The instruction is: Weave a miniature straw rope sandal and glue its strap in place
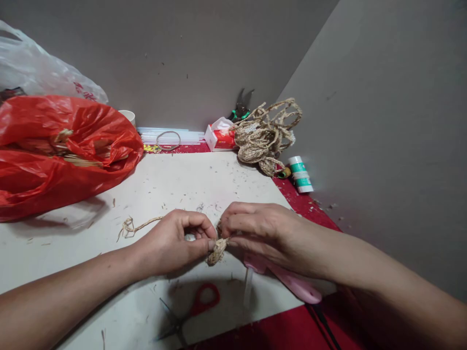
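Note:
Between my two hands is a small coiled piece of braided straw cord (218, 252), just above the white board. My left hand (184, 238) pinches its left side between thumb and forefinger. From the other side, my right hand (255, 228) has its fingers closed on the cord's upper right part; its fingertips partly hide the piece. A loose cord tail with a frayed end (128, 227) lies on the board beyond my left wrist. Below my right hand rests a pink glue gun (288, 279), partly covered by the hand. Red-handled scissors (189, 311) lie nearest to me in shadow.
The white board (175, 180) lies on a red cloth (302, 206), with straw scraps scattered about. At left sits a red plastic bag (69, 184) of straw. Along the back are clear glue sticks (146, 136), a tissue pack (222, 138), pruning shears (241, 109), braided cord (259, 143) and a white-green roll (301, 175).

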`<act>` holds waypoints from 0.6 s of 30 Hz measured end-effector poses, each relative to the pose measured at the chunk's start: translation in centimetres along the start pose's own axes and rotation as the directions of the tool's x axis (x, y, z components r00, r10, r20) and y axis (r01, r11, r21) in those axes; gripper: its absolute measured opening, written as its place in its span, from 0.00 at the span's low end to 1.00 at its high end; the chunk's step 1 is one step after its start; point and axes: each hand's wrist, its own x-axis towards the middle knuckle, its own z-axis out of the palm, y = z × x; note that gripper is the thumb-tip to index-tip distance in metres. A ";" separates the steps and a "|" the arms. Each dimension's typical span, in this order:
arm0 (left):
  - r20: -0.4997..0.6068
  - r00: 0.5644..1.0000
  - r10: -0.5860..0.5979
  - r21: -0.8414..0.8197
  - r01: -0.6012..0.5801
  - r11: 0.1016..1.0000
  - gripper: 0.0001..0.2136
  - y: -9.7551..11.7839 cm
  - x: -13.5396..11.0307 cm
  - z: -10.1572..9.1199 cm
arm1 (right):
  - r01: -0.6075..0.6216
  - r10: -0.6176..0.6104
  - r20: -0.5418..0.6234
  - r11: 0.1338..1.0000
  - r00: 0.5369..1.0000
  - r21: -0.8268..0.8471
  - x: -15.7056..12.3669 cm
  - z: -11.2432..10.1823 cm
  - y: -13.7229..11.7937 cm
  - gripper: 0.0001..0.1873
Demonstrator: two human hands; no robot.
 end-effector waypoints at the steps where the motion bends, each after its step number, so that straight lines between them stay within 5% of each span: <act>1: -0.005 1.000 -0.011 0.003 0.011 1.000 0.03 0.1 -0.1 0.1 | 0.013 -0.013 0.006 1.000 1.000 -0.006 0.1 -0.1 0.1 0.10; 11: -0.033 0.998 0.058 0.164 -0.052 0.985 0.02 -0.5 -0.5 0.6 | -0.019 0.025 0.069 0.997 0.997 -0.078 1.2 -0.8 -0.4 0.08; 18: -0.101 0.993 0.066 0.110 -0.055 0.992 0.03 -0.7 -0.8 1.2 | -0.067 0.071 0.074 0.996 0.995 -0.063 1.5 -1.0 -0.6 0.06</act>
